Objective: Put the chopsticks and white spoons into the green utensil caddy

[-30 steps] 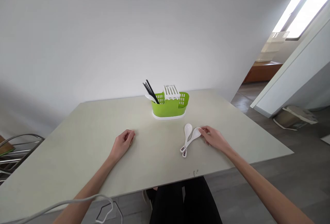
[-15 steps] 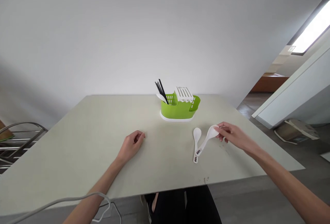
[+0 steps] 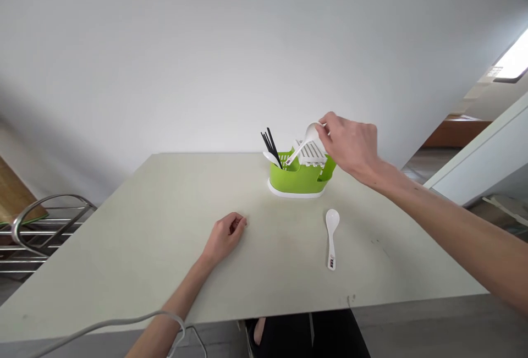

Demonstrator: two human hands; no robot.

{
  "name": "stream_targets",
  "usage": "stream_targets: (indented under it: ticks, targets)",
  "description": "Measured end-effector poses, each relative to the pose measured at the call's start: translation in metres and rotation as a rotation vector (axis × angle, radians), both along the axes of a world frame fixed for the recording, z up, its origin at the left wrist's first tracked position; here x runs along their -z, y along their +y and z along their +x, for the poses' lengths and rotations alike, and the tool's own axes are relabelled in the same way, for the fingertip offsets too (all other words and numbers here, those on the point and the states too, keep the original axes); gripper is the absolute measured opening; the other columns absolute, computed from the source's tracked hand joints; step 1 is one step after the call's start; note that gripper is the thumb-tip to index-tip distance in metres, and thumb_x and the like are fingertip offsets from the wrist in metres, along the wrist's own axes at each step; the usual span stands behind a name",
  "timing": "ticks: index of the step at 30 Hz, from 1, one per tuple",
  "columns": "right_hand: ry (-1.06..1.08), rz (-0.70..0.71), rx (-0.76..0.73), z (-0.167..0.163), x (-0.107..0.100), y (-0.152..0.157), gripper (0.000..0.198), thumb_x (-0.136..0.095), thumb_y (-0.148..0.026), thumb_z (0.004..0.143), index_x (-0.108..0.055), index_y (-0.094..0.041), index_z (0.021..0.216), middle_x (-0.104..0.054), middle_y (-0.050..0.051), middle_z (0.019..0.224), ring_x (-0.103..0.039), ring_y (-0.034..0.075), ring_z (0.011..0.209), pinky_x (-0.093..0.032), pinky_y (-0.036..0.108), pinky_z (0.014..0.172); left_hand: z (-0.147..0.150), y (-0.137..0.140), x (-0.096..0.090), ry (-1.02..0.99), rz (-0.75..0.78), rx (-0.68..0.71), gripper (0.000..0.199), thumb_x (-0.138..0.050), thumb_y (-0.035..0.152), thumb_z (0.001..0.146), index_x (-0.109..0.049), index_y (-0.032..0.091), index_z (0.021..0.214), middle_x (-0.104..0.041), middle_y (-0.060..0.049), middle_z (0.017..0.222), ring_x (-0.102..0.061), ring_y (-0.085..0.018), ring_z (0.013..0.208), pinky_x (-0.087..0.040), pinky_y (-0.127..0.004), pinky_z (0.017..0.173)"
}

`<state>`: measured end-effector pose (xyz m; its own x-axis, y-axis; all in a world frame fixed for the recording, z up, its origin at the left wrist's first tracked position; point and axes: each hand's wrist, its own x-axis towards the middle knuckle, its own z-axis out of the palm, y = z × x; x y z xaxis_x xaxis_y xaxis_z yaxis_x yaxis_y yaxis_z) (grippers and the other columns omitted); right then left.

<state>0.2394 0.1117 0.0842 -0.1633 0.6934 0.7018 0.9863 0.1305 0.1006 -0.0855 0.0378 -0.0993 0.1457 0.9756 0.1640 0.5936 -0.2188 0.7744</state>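
My right hand [image 3: 348, 142] grips a white spoon [image 3: 310, 134] by its bowl end. The spoon's handle slants down to the left, its tip at the left compartment of a green utensil holder [image 3: 295, 180]. In that compartment stand several black chopsticks [image 3: 270, 142] and another white spoon [image 3: 271, 158]. A slotted white rack [image 3: 311, 153] tops the holder's middle, partly covered by the held spoon. A further white spoon [image 3: 332, 226] lies on the table, bowl away from me. My left hand [image 3: 226, 235] rests on the table with curled fingers; whether anything is inside them is hidden.
The pale table [image 3: 136, 226] meets a plain wall [image 3: 206, 61] at its back edge. A grey cable [image 3: 111, 322] crosses over my left forearm. A metal rack [image 3: 45, 231] stands beyond the table's left side.
My right hand has lifted one spoon off the table and carried it up and left to the holder. The other spoon stays lying there. The camera view has shifted slightly.
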Motion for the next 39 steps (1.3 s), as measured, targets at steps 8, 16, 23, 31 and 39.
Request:
stream_targets:
  ticks: [8, 16, 23, 31, 39]
  targets:
    - [-0.379, -0.273, -0.141, -0.044, 0.02, 0.021, 0.02, -0.049, -0.004, 0.098, -0.064, -0.013, 0.108, -0.077, 0.016, 0.091, -0.066, 0.027, 0.089, -0.026, 0.031, 0.061, -0.002, 0.004, 0.003, 0.017, -0.028, 0.03, 0.037, -0.048, 0.053, 0.099, -0.06, 0.024, 0.079, -0.053, 0.0, 0.068, -0.043, -0.018, 0.063, -0.035, -0.031, 0.061]
    - [-0.413, -0.434, -0.157, -0.081, 0.037, 0.027, 0.026, -0.054, -0.002, 0.094, -0.063, -0.012, 0.116, -0.077, 0.018, 0.097, -0.071, 0.029, 0.094, -0.034, 0.033, 0.066, -0.003, 0.004, 0.003, 0.028, -0.038, 0.027, 0.038, -0.048, 0.052, 0.1, -0.06, 0.022, 0.08, -0.049, 0.002, 0.068, -0.04, -0.015, 0.064, -0.033, -0.029, 0.061]
    - [-0.357, -0.464, -0.178, -0.09, 0.038, 0.031, 0.028, -0.044, -0.014, 0.101, -0.062, -0.011, 0.123, -0.077, 0.019, 0.098, -0.073, 0.03, 0.092, -0.036, 0.034, 0.067, -0.003, 0.005, 0.002, 0.018, -0.045, 0.018, 0.038, -0.047, 0.052, 0.1, -0.06, 0.022, 0.08, -0.049, 0.003, 0.068, -0.039, -0.015, 0.063, -0.033, -0.028, 0.061]
    - [-0.301, -0.518, -0.191, -0.078, 0.042, 0.028, 0.026, -0.043, -0.018, 0.104, -0.065, -0.014, 0.118, -0.078, 0.019, 0.105, -0.074, 0.03, 0.094, -0.041, 0.033, 0.071, -0.002, 0.005, 0.002, 0.018, -0.048, 0.005, 0.039, -0.048, 0.054, 0.098, -0.06, 0.021, 0.08, -0.049, 0.002, 0.068, -0.039, -0.015, 0.064, -0.033, -0.028, 0.061]
    - [-0.244, -0.568, -0.198, -0.072, 0.042, 0.032, 0.026, -0.055, -0.033, 0.105, -0.065, -0.016, 0.121, -0.078, 0.018, 0.109, -0.075, 0.031, 0.095, -0.046, 0.034, 0.072, 0.0, 0.0, -0.005, 0.005, -0.05, -0.02, 0.041, -0.048, 0.057, 0.098, -0.061, 0.022, 0.08, -0.046, 0.004, 0.066, -0.037, -0.014, 0.062, -0.031, -0.028, 0.059]
